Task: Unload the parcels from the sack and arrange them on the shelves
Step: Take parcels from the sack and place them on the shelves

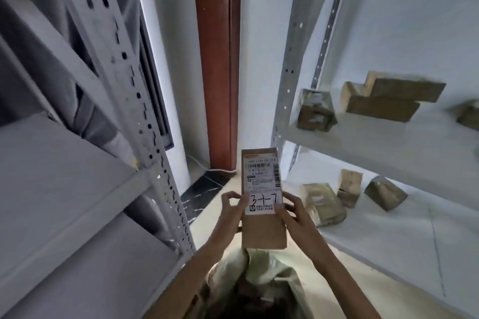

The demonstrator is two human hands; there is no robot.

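I hold a long brown cardboard parcel upright in front of me, its white shipping label marked "3-1-7" facing me. My left hand grips its left edge and my right hand grips its right edge. Directly below the parcel lies the pale woven sack, its mouth open and dark inside. The white shelf unit on the right carries several brown parcels: some on its upper board and three on the lower board.
A grey metal shelf unit stands close on my left, with a perforated upright. A red-brown door frame and white wall close the narrow aisle ahead. A white cable runs along the floor.
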